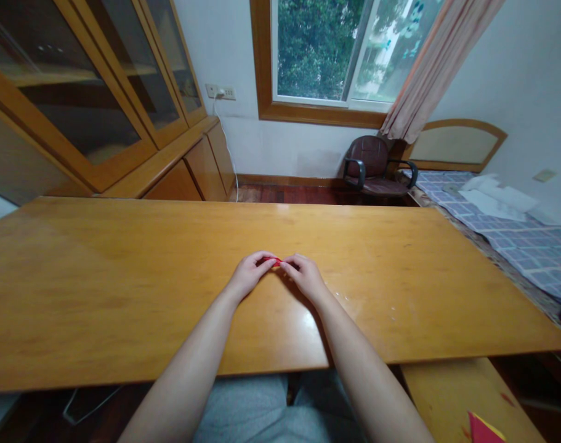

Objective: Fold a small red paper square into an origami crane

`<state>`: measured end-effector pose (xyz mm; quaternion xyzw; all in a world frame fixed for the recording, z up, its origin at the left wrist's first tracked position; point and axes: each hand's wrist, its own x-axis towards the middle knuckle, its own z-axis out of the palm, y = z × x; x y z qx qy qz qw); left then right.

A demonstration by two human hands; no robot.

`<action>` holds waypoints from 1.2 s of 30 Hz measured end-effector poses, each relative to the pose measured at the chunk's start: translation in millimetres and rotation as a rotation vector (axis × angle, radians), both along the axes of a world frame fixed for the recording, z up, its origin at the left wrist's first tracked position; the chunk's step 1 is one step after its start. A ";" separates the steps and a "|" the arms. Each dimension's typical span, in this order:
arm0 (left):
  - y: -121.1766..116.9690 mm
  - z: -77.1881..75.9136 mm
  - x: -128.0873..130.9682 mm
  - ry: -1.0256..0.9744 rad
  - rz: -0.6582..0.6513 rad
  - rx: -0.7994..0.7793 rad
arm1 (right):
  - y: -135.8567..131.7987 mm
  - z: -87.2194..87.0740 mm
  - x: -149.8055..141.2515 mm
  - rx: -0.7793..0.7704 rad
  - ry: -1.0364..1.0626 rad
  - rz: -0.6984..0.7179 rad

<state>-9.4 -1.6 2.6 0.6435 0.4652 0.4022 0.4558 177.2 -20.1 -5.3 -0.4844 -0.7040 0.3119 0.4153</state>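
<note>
Between my two hands is a small red piece [276, 262], thin and perhaps folded; most of it is hidden by my fingers, so its kind is unclear. My left hand [251, 272] pinches its left end between thumb and fingers. At the other end, my right hand [303, 274] grips it the same way, the fingertips of both hands nearly meeting. Both hands are over the middle of the wooden table [146, 289], with a shadow beneath the right forearm.
A lower wooden surface [465, 387] at bottom right bears a red and yellow piece [483, 427]. Past the table stand a glass-fronted cabinet [169, 132], a brown armchair [372, 163] and a bed with a checked sheet [515, 240]. Small clear bits [342, 296] lie right of my hands.
</note>
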 end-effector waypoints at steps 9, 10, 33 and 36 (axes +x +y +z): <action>1.6 -2.8 -1.4 0.027 -0.007 -0.006 | -2.3 6.2 0.0 -0.029 0.014 0.025; 1.4 -2.5 -1.4 0.029 -0.009 -0.009 | -2.4 6.2 0.2 -0.031 0.018 0.027; -1.7 3.8 -3.0 0.004 0.020 -0.026 | -0.8 2.9 2.3 -0.145 0.133 0.035; -1.4 3.5 -3.3 -0.019 0.029 -0.037 | -1.3 2.5 2.0 -0.176 0.165 0.047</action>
